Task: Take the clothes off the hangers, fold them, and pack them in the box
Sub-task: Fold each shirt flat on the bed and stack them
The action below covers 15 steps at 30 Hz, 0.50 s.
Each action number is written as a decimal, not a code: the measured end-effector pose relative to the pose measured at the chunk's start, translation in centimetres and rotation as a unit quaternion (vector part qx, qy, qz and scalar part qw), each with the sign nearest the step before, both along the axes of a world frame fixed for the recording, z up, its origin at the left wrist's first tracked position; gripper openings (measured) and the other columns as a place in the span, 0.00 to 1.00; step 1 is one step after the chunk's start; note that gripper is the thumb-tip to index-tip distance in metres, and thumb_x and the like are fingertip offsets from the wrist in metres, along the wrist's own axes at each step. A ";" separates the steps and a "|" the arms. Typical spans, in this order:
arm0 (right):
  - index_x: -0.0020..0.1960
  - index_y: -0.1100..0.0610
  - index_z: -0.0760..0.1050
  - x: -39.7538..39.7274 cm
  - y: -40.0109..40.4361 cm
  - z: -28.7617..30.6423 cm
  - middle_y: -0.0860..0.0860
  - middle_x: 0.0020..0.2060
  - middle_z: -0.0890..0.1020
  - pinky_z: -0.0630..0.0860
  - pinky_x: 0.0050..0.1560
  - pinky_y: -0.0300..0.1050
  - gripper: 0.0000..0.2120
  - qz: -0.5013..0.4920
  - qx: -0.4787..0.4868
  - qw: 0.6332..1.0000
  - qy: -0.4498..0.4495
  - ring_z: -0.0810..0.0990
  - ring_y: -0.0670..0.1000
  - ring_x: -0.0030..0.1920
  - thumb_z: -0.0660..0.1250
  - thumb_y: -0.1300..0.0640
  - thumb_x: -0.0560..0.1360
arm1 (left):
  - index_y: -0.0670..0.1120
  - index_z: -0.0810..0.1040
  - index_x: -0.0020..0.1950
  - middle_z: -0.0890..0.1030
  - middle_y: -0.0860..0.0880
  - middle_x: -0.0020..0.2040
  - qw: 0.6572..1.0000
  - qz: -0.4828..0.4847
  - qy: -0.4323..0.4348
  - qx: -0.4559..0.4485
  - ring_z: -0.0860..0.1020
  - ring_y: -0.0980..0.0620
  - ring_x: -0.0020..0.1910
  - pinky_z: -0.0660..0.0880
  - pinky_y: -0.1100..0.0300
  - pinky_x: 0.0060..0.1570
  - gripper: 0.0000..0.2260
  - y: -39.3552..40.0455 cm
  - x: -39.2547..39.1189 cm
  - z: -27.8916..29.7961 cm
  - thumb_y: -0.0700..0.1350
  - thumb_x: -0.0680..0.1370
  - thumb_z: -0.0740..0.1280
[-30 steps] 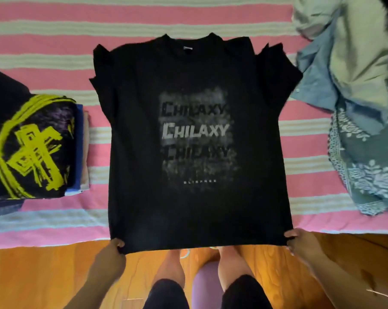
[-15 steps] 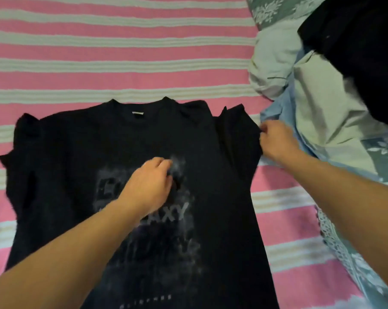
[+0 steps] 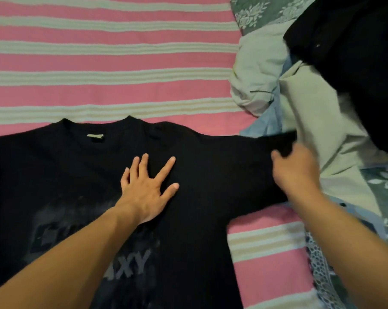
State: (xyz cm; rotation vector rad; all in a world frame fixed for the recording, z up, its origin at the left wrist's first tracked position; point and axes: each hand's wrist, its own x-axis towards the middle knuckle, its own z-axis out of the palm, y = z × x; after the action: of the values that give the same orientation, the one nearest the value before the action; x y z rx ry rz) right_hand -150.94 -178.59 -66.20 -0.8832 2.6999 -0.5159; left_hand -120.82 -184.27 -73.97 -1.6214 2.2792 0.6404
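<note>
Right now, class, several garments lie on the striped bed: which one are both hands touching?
The black printed T-shirt, spread flat: the left hand presses its chest and the right hand grips its sleeve. The pale green, blue and floral clothes lie untouched in the heap at right.

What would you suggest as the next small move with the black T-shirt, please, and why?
Probably fold the sleeve inward. The right hand grips the outstretched sleeve of the black T-shirt, while the left hand presses flat on its chest, pinning the shirt.
</note>
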 end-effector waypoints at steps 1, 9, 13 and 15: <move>0.61 0.62 0.76 -0.4 1.8 -0.8 0.63 0.57 0.81 0.73 0.57 0.54 0.18 -0.008 0.016 0.999 -0.026 0.78 0.65 0.59 0.68 0.50 0.79 | 0.76 0.31 0.73 0.42 0.42 0.82 1.000 0.004 -0.017 0.014 0.39 0.39 0.81 0.44 0.39 0.78 0.29 -0.4 -0.7 0.6 0.74 0.77 0.44; 0.55 0.52 0.80 -1.5 5.6 -2.7 0.50 0.49 0.85 0.81 0.51 0.53 0.14 0.003 -0.079 0.956 -0.284 0.84 0.54 0.51 0.70 0.45 0.74 | 0.74 0.29 0.73 0.46 0.40 0.77 0.975 -0.010 -0.191 0.113 0.52 0.30 0.74 0.65 0.33 0.68 0.40 -5.4 -5.4 2.3 0.78 0.73 0.54; 0.47 0.54 0.76 0.4 2.2 2.8 0.45 0.38 0.79 0.68 0.37 0.39 0.03 0.137 -0.094 0.977 -0.133 0.79 0.51 0.44 0.67 0.56 0.79 | 0.65 0.50 0.81 0.55 0.40 0.80 0.992 0.106 0.023 0.060 0.56 0.36 0.78 0.61 0.39 0.75 0.36 -1.8 -4.5 3.2 0.65 0.78 0.64; 0.47 0.54 0.76 3.5 -0.4 5.5 0.48 0.38 0.79 0.68 0.40 0.42 0.04 0.234 -0.064 0.965 -0.104 0.78 0.52 0.42 0.66 0.55 0.79 | 0.58 0.69 0.76 0.73 0.46 0.72 0.904 0.278 0.318 0.063 0.71 0.45 0.72 0.70 0.47 0.71 0.26 0.9 -2.9 4.1 0.59 0.79 0.66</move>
State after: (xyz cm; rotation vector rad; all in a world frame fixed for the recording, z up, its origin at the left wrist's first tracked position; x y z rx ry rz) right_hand -147.45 -178.94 -60.66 -1.3663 2.1870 -0.6361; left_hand -123.69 -183.39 -69.85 -2.2568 2.0444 1.6245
